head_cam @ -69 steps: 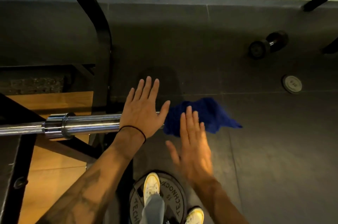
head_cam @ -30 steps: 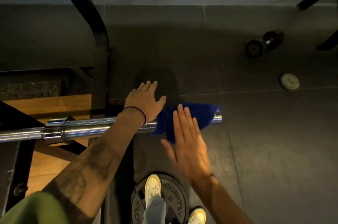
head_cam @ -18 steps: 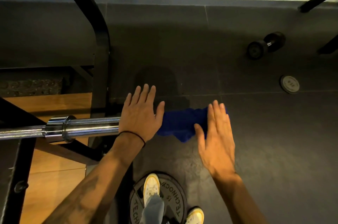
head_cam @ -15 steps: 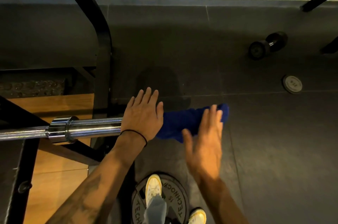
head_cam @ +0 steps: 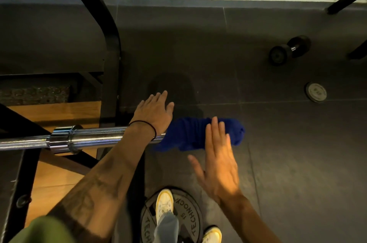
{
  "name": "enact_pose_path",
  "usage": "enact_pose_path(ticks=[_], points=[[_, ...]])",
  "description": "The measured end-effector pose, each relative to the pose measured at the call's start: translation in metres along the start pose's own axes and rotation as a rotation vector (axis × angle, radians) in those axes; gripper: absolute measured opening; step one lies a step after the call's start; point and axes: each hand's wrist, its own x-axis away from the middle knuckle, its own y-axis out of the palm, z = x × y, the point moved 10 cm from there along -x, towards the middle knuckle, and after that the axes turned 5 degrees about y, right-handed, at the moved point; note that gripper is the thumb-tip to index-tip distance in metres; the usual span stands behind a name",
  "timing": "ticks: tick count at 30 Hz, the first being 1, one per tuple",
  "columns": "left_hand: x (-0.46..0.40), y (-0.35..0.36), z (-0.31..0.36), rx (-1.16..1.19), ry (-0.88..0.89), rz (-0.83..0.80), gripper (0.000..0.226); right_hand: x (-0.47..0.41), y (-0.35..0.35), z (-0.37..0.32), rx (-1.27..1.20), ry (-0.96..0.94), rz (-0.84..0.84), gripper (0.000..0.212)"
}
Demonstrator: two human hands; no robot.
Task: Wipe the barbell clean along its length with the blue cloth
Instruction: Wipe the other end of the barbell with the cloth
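Dark rubber gym floor (head_cam: 297, 163), black rack upright (head_cam: 111, 64) on the left: the chrome steel barbell (head_cam: 95, 138) runs in from the left, its outer sleeve end wrapped in the crumpled blue cloth (head_cam: 190, 133). Left hand (head_cam: 154, 112) lies flat over the bar beside the cloth, fingers straight and together; right hand (head_cam: 219, 161) has straight, slightly spread fingers, tips pressing the cloth. My read: only the sleeve end is being covered; collar and shaft to the left remain to wipe.

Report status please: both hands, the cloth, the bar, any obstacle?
Left hand open, flat over barbell. Right hand open, fingers on blue cloth draped over the bar's end. Nothing blocking the sleeve.
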Motion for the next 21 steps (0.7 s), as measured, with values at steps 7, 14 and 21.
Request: enact_pose_path(ticks=[7,14,21], points=[[-0.005,-0.001,-0.003,0.082,-0.025,-0.026,0.057,-0.009,-0.011,0.01,-0.087,0.237,0.046,0.082],[-0.01,-0.014,0.001,0.131,-0.007,0.057,0.055,-0.013,-0.022,0.041,-0.089,0.31,0.094,0.076],[-0.013,-0.021,-0.002,0.072,0.024,0.192,0.057,-0.002,0.005,-0.04,0.092,-0.142,-0.022,0.069]])
